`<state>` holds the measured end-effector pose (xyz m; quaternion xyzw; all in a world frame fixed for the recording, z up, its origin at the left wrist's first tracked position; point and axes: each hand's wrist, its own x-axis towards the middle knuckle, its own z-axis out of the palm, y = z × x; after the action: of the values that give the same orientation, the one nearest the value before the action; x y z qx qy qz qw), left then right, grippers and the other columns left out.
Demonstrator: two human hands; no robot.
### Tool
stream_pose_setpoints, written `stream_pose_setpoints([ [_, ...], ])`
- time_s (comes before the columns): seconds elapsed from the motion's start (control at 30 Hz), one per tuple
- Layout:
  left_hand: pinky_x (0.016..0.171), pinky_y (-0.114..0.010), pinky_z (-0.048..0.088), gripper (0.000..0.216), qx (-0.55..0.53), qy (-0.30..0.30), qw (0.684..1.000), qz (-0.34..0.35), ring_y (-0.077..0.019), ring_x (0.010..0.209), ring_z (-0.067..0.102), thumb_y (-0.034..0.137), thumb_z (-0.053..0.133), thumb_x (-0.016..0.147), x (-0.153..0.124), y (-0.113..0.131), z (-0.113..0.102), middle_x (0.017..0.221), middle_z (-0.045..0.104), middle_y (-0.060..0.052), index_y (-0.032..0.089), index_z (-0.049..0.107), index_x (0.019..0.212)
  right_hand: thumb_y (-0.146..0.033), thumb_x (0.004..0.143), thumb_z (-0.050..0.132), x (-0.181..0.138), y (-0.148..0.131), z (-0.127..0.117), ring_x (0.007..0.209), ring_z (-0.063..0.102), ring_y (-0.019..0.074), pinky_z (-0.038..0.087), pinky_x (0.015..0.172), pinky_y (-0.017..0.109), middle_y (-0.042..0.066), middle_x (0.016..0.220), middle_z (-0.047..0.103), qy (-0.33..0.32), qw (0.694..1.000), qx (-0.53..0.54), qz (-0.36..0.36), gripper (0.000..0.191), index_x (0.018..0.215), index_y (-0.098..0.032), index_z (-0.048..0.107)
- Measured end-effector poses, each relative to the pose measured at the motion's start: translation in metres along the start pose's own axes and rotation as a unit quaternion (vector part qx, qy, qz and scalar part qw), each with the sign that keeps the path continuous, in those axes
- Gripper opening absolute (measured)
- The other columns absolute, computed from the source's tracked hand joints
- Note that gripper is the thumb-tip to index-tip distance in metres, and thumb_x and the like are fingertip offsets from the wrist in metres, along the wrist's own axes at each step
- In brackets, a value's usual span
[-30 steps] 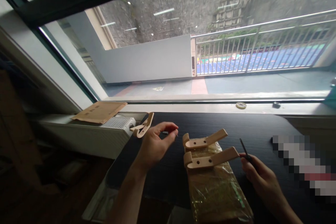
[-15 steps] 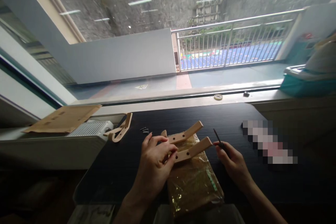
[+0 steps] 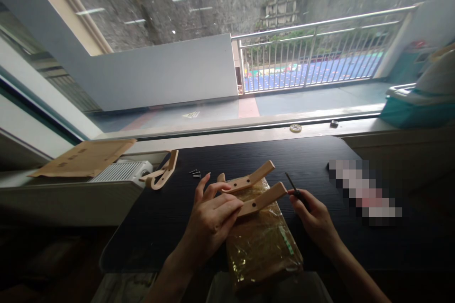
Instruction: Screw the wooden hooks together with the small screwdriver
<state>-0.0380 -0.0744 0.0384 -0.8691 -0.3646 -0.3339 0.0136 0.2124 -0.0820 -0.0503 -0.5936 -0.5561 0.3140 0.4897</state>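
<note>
Two pale wooden hooks lie side by side on a clear plastic packet (image 3: 265, 246) on a black table (image 3: 313, 156). My left hand (image 3: 213, 220) rests on the nearer wooden hook (image 3: 265, 199), fingers laid over its left end. The farther hook (image 3: 250, 177) lies just behind it. My right hand (image 3: 314, 220) is closed round a thin dark screwdriver (image 3: 293, 187), its tip pointing up and left, close to the nearer hook's right end. A few small dark screws (image 3: 195, 173) lie on the table behind my left hand.
A third wooden hook (image 3: 161, 175) sits at the table's left edge, beside a white ribbed appliance (image 3: 119, 173) and a cardboard sheet (image 3: 83, 158). A window sill with a tape roll (image 3: 295, 128) runs behind. A teal container (image 3: 415, 106) stands far right.
My left hand left the screws on the table and came down onto the nearer hook. The view swung right. My right hand kept the screwdriver and edged toward the hook.
</note>
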Motion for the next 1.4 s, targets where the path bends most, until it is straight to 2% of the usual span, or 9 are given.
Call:
stream_pose_setpoints([
  [0.4,0.113,-0.052,0.012,0.01,0.042,-0.037,0.998,0.005,-0.0187,0.1,0.058,0.016,0.058,0.083,0.0,0.002,-0.001,0.077,0.07,0.004,0.024,0.065,0.083,-0.046,0.084,0.051,0.0,-0.002,0.001,0.079,0.061,0.0208,0.048,0.075,0.03,0.005,0.083,0.068,-0.003,1.0,0.007,-0.008,0.032,0.093,-0.019,0.065],
  [0.6,0.113,-0.051,0.011,0.011,0.036,-0.045,0.998,-0.003,-0.0182,0.098,0.059,0.015,0.057,0.082,0.001,0.003,-0.003,0.074,0.069,0.004,0.023,0.064,0.081,-0.044,0.083,0.051,0.0,0.001,0.001,0.082,0.062,0.0211,0.049,0.076,0.031,0.005,0.086,0.069,-0.008,1.0,0.012,-0.008,0.03,0.093,-0.019,0.065],
  [0.8,0.113,-0.052,0.009,0.011,0.031,-0.078,0.996,-0.005,-0.018,0.098,0.059,0.017,0.056,0.083,0.005,0.001,-0.005,0.075,0.069,0.004,0.023,0.064,0.078,-0.041,0.083,0.052,0.0,0.004,0.001,0.087,0.061,0.0211,0.048,0.079,0.03,0.006,0.091,0.069,-0.009,1.0,0.023,-0.005,0.028,0.095,-0.018,0.064],
  [1.07,0.113,-0.056,0.005,0.013,0.036,-0.103,0.994,-0.008,-0.0205,0.104,0.056,0.016,0.056,0.082,0.006,0.002,-0.005,0.075,0.069,0.002,0.023,0.064,0.076,-0.043,0.081,0.054,0.0,0.001,0.003,0.078,0.059,0.0194,0.047,0.073,0.029,0.005,0.083,0.066,-0.011,0.999,0.04,0.01,0.029,0.094,-0.018,0.063],
  [1.17,0.112,-0.056,0.006,0.013,0.026,-0.099,0.995,-0.009,-0.0206,0.105,0.056,0.015,0.056,0.082,0.006,0.002,-0.002,0.078,0.069,0.002,0.023,0.066,0.079,-0.045,0.082,0.051,0.0,0.001,-0.002,0.061,0.055,0.0153,0.046,0.056,0.027,0.001,0.071,0.06,0.007,0.99,0.117,0.077,0.032,0.098,-0.019,0.057],
  [1.23,0.112,-0.057,0.007,0.014,0.011,-0.098,0.995,-0.011,-0.0206,0.104,0.055,0.013,0.056,0.081,0.007,0.001,0.0,0.08,0.069,0.002,0.023,0.066,0.082,-0.046,0.084,0.046,0.0,-0.007,-0.013,0.056,0.053,0.0139,0.044,0.051,0.025,-0.001,0.068,0.057,0.014,0.982,0.152,0.11,0.03,0.096,-0.019,0.052],
  [1.3,0.111,-0.058,0.007,0.015,-0.004,-0.102,0.995,-0.019,-0.0204,0.104,0.055,0.013,0.056,0.081,0.007,0.001,0.002,0.08,0.069,0.002,0.023,0.066,0.082,-0.045,0.085,0.047,-0.001,-0.026,-0.029,0.06,0.055,0.0146,0.045,0.054,0.026,0.0,0.068,0.057,-0.018,0.993,0.091,0.075,0.028,0.093,-0.019,0.054],
  [1.33,0.111,-0.058,0.007,0.015,-0.011,-0.103,0.994,-0.026,-0.0201,0.104,0.055,0.013,0.055,0.081,0.007,0.002,0.003,0.081,0.069,0.002,0.024,0.066,0.082,-0.042,0.086,0.048,-0.002,-0.038,-0.038,0.068,0.057,0.0155,0.046,0.061,0.027,0.001,0.073,0.06,-0.067,0.997,0.025,0.039,0.027,0.096,-0.019,0.057],
  [1.4,0.112,-0.057,0.007,0.017,-0.021,-0.102,0.994,-0.044,-0.0193,0.105,0.055,0.012,0.054,0.081,0.005,0.002,0.005,0.083,0.068,0.002,0.024,0.065,0.085,-0.036,0.086,0.053,-0.003,-0.067,-0.052,0.079,0.058,0.0159,0.046,0.07,0.027,0.003,0.088,0.063,-0.147,0.984,-0.083,-0.054,0.022,0.1,-0.021,0.06],
])
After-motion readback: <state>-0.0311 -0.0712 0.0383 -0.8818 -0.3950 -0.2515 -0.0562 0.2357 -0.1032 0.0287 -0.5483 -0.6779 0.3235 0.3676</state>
